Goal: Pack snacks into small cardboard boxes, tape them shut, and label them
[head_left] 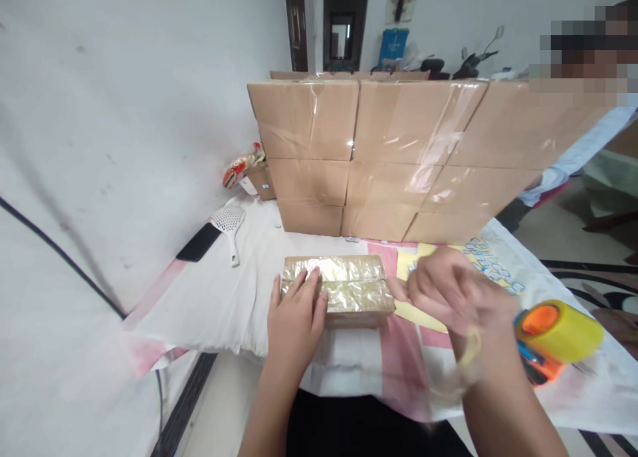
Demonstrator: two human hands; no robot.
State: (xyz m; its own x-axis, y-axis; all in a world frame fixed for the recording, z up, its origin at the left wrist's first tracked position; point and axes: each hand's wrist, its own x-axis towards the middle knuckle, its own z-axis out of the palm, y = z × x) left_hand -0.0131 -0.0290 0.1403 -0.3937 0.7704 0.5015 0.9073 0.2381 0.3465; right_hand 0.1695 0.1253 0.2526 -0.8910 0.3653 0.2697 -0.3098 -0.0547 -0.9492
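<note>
A small cardboard box lies on the cloth-covered table, its top covered with shiny clear tape. My left hand rests flat on the box's left end, fingers spread. At the right end is my right hand, its fingers curled and partly blurred, with one finger close to the box's edge. Whatever those fingers hold, if anything, is hidden. A pale yellowish strip shows blurred by my right wrist. To the right lies a yellow tape roll with an orange core, on an orange and blue dispenser.
Behind the box stands a wall of taped cardboard cartons. A white slotted spoon and a black flat object lie at left beside the white wall. Another person's sleeve shows at far right.
</note>
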